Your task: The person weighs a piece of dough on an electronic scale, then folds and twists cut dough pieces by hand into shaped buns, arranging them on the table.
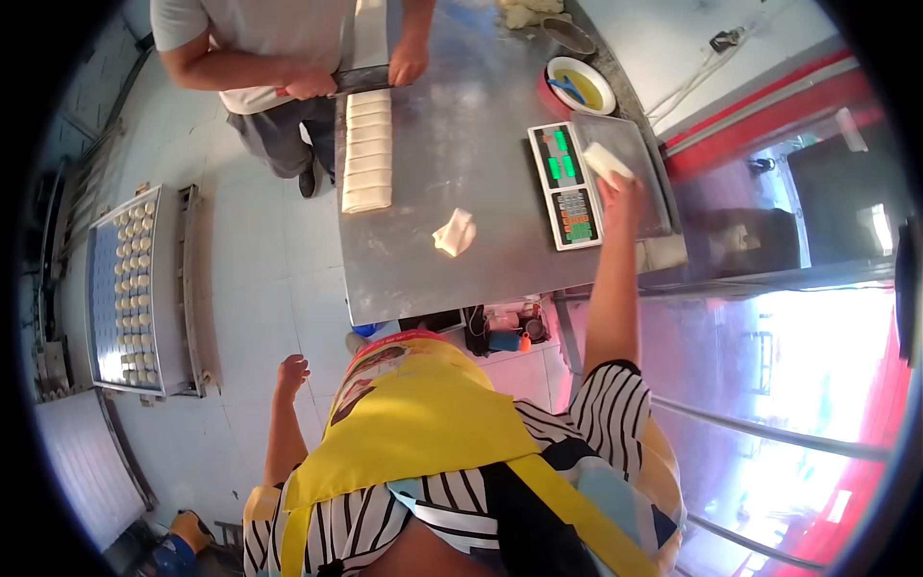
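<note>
My right hand (620,195) grips a pale piece of dough (606,162) over the flat pan (630,188) of a digital scale (565,183) with lit green digits. Whether the dough touches the pan I cannot tell. My left hand (292,372) hangs at my side, away from the table, fingers loosely bent and nothing visible in them. On the metal table (423,279) lies another small folded lump of dough (455,233). A long dough strip (367,159), cut crosswise into several pieces, lies along the table's left edge.
Across the table a co-worker's two hands (409,62) hold a wide blade (361,80) over the dough strip. A bowl of yellow liquid (588,87) with a blue utensil stands behind the scale. On the floor at left is a tray (173,288) with rows of dough rounds.
</note>
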The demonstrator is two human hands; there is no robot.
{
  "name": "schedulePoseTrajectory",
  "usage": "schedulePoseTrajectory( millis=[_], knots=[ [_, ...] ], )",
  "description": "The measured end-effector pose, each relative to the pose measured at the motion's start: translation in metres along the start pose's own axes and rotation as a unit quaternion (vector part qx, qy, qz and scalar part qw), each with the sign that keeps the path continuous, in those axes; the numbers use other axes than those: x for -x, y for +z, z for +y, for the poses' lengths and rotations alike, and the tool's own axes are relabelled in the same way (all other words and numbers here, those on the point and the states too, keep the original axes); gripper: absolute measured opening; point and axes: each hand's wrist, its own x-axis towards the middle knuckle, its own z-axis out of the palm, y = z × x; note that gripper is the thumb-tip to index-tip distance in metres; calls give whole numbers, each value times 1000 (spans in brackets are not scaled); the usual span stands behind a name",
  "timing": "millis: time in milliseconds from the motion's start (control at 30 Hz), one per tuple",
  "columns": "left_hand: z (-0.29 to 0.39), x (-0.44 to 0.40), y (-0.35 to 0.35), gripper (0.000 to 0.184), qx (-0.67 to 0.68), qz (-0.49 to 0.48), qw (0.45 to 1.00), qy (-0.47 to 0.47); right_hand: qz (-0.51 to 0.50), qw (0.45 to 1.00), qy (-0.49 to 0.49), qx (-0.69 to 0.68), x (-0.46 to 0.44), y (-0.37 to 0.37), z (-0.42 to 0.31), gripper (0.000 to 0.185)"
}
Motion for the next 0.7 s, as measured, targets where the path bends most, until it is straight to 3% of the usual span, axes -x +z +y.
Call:
schedulePoseTrajectory(
  millis=[100, 133, 200, 300, 333, 433, 533, 700],
  knots=[
    [2, -3, 12, 34, -5, -23, 1000, 13, 84, 993, 21, 75, -53, -69, -4, 53],
    [-1, -5, 14, 35, -2, -38, 999, 16, 98, 972, 19, 211, -72, -96, 5, 56],
    [1, 0, 18, 35, -15, -40, 999, 16, 117, 877, 15, 466, -94, -130, 19, 62],
    [9, 12, 26, 34, -62, -14, 998, 0, 194, 783, -122, 578, -69, -133, 8, 70],
    [10, 14, 28, 34, -71, -9, 997, -8, 194, 775, -145, 584, -59, -134, 1, 65],
    [2, 12, 29, 33, -77, -10, 997, -21, 179, 862, -174, 441, -59, -168, 9, 62],
    [4, 10, 36, 32, -65, -13, 998, -20, 171, 892, -161, 385, -38, -176, -2, 57],
    [17, 7, 53, 33, -76, -24, 997, 21, 154, 862, -130, 465, -38, -181, -11, 57]
  ],
)
